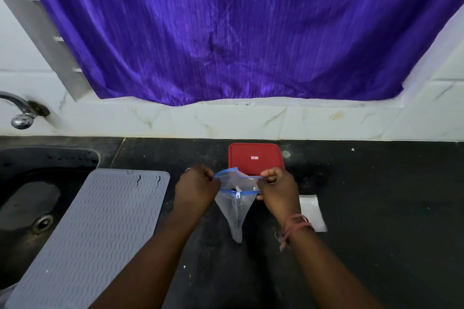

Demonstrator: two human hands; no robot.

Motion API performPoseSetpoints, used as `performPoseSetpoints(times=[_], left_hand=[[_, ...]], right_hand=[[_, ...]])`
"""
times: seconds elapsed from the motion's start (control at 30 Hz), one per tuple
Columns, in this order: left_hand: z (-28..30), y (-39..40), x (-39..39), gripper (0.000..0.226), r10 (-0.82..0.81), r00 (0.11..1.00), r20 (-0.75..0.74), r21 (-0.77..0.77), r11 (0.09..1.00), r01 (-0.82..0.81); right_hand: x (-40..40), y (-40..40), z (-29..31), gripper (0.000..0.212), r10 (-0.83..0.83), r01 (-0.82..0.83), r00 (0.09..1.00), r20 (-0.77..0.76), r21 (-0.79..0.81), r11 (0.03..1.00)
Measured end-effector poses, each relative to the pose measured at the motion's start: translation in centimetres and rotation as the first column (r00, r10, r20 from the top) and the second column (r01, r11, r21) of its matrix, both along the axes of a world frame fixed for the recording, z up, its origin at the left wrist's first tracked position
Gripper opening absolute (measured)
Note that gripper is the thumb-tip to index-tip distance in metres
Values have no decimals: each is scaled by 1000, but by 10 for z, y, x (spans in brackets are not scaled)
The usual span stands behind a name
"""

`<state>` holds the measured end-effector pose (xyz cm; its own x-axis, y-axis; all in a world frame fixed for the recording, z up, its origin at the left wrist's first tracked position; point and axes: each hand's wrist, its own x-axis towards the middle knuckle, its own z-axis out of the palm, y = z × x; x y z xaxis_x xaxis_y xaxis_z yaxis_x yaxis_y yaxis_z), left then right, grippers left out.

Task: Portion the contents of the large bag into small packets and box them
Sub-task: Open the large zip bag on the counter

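Observation:
I hold a clear zip bag (234, 211) with a blue slider top above the black counter, its mouth pulled wide. My left hand (197, 189) pinches the left side of the rim and my right hand (276, 189) pinches the right side. The bag tapers to a point below my hands, and I cannot tell what is inside. Just behind it a box with a red lid (254, 157) sits closed on the counter near the wall. A small flat clear packet (311, 212) lies on the counter right of my right wrist.
A grey ribbed mat (93, 233) lies to the left, partly over the edge of the dark sink (27, 203). A metal tap (22, 110) sticks out of the tiled wall at the left. A purple curtain (238, 27) hangs above the counter.

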<state>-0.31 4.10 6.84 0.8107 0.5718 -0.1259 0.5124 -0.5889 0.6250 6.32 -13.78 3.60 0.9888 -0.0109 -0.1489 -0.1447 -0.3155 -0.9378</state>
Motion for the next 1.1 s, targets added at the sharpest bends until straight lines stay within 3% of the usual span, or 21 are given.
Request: performPoseSetpoints(times=[0.1, 0.2, 0.37, 0.43, 0.5, 0.57, 0.67, 0.87, 0.97, 1.1], left_hand=[[1, -11, 0, 36, -142, 990, -26, 128, 981, 144], [-3, -17, 5, 53, -209, 974, -84, 130, 967, 219], [-8, -3, 1, 29, -140, 988, -71, 131, 980, 149], [-6, -2, 0, 25, -118, 993, -20, -86, 989, 116], [-4, -7, 0, 44, -95, 995, 0, -351, 932, 89], [-3, -15, -1, 50, -57, 998, -26, -542, 840, 34], [-4, -20, -2, 39, 21, 999, -45, -751, 659, -47], [-12, -22, 0, 4, 54, 998, -38, -748, 660, -64], [-7, -23, -3, 8, 58, 998, -4, -665, 745, -46], [-5, -12, -1, 11, 75, 997, -25, -410, 908, -79]], right_hand=[[-6, 11, 4, 19, 137, -119, 986, 97, -176, 977], [-16, 24, 7, 18, 300, -264, 944, 135, -232, 936], [-13, 12, 12, 25, 272, -212, 938, 216, -264, 941], [-10, 8, 16, 20, 242, -184, 947, 211, -261, 948], [-11, 11, 17, 12, 250, -204, 952, 175, -244, 948], [-15, 18, 14, 6, 288, -250, 946, 152, -227, 941], [-19, 25, 9, 4, 281, -251, 950, 138, -203, 947], [-23, 25, 18, 26, 378, -375, 926, -1, -134, 917], [-20, 22, 18, 16, 402, -394, 916, -18, -239, 887], [-8, 6, 16, 19, 287, -254, 957, 48, -348, 902]])
